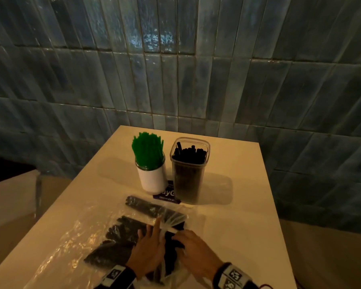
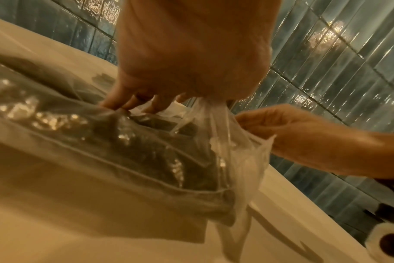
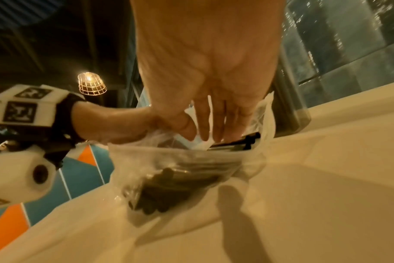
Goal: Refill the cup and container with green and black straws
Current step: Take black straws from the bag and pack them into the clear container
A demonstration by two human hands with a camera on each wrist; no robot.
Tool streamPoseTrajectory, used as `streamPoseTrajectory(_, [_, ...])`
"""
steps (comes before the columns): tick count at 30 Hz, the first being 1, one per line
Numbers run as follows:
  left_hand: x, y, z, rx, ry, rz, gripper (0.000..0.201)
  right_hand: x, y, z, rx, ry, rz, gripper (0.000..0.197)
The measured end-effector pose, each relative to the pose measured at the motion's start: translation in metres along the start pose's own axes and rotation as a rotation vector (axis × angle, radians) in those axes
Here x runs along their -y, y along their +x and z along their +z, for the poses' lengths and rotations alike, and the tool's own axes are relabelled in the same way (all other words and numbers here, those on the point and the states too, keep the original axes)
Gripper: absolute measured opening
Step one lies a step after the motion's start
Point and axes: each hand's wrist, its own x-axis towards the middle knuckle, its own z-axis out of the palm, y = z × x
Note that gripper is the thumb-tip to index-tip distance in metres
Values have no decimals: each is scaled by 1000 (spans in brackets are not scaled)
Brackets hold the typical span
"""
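A white cup (image 1: 151,180) packed with green straws (image 1: 148,150) stands mid-table beside a clear container (image 1: 188,180) holding black straws (image 1: 189,154). In front lies a clear plastic bag (image 1: 117,232) of black straws, also seen in the wrist views (image 2: 146,151) (image 3: 169,178). My left hand (image 1: 152,232) (image 2: 146,105) has its fingertips on the bag and pinches gathered plastic at its mouth. My right hand (image 1: 179,236) (image 3: 200,137) pinches the same plastic between thumb and fingers. The film is stretched between both hands.
A second packet of black straws (image 1: 146,205) lies between the bag and the cup. A purple card (image 1: 167,195) sits under the cup and container. The white table (image 1: 238,215) ends at a blue tiled wall (image 1: 175,80) behind; its left and right edges drop off.
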Motion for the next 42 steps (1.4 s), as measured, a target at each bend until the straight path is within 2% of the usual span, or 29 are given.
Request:
streamPoseTrajectory(4, [-4,-10,-7,0,-40,43,50,4,22,12,-90,-98,50,61])
streamPoseTrajectory(9, [-3,-12,-3,-25,-92,11,53,3,44,13,-29,-213,112,60])
streamPoseTrajectory(14, [5,-4,2,-27,-117,35,54,9,47,12,-19,-103,115,61])
streamPoseTrajectory(16, [5,-3,3,-19,-128,34,54,12,47,11,-37,-75,109,58])
streamPoseTrajectory(19, [3,-3,2,-20,-147,27,54,17,48,6,47,-145,163,43])
streamPoseTrajectory(23, [-1,-8,-3,8,-166,-6,53,23,49,-1,129,-181,226,35])
streamPoseTrajectory(28, [-15,-21,-12,7,-127,16,52,22,43,-7,164,-70,215,35])
streamPoseTrajectory(32, [-11,-17,-9,-25,-181,-24,55,20,39,-12,168,-84,206,42])
streamPoseTrajectory(35, [-8,-13,-7,-17,-170,-29,54,18,35,-13,162,-63,271,41])
streamPoseTrajectory(39, [-7,-10,-8,11,-186,-60,57,-4,20,-20,211,-168,395,41])
streamPoseTrajectory(42, [-7,-6,-9,39,-212,-91,57,-21,-6,-37,256,-276,419,29])
